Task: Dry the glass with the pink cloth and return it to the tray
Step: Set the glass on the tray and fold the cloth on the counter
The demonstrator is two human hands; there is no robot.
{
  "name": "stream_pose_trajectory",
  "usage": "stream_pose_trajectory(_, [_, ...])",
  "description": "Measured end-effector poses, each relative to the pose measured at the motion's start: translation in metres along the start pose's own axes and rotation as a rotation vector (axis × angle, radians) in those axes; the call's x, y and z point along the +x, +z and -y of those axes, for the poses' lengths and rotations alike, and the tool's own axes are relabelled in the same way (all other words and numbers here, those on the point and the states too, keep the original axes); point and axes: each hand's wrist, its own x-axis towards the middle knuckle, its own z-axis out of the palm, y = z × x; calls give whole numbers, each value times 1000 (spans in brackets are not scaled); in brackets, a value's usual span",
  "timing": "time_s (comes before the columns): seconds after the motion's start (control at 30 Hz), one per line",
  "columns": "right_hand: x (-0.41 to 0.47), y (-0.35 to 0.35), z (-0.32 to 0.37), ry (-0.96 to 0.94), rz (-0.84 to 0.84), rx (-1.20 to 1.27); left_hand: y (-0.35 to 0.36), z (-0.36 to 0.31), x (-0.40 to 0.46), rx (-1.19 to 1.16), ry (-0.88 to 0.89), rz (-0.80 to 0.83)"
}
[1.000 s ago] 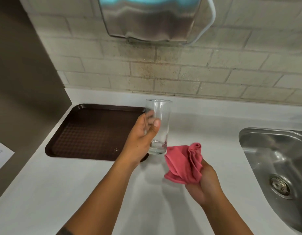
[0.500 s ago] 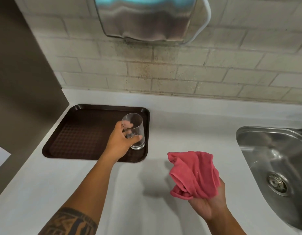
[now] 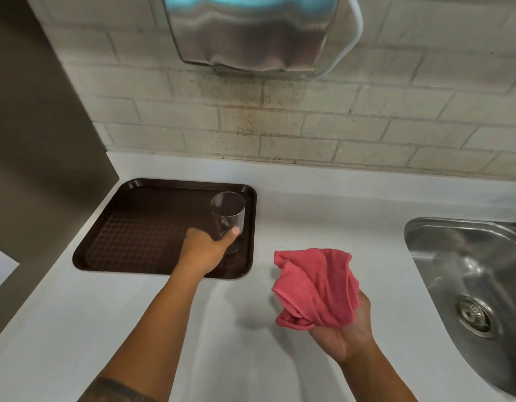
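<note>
A clear drinking glass (image 3: 228,213) stands upright on the right side of the dark brown tray (image 3: 140,227). My left hand (image 3: 206,248) is wrapped around the glass's lower part, thumb on its right side. A crumpled pink cloth (image 3: 316,287) sits in my right hand (image 3: 345,333), which is held palm up above the white counter, to the right of the tray and apart from the glass.
A steel sink (image 3: 471,288) with a drain is set into the counter at the right. A metal dispenser (image 3: 251,30) hangs on the brick wall above. A dark wall panel (image 3: 33,140) borders the tray's left side. White counter (image 3: 251,358) lies between my arms.
My left hand has carried the glass leftward from beside the cloth down onto the tray's right side. My right hand with the cloth has drawn back toward me.
</note>
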Motion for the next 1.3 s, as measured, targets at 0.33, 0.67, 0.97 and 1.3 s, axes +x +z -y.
stream_pose_trajectory(0.33, [9, 33, 10, 135, 226, -1, 33, -35, -66, -463, 117, 505])
stream_pose_trajectory(0.67, [26, 55, 52, -252, -17, -1086, 28, -51, -62, -463, 280, 194])
stream_pose_trajectory(0.97, [63, 74, 79, -475, -205, -1365, 46, -75, -34, -405, 320, 40])
stream_pose_trajectory(1.3, [106, 2, 60, -189, -489, -1863, 92, -35, -15, 290, 239, -28])
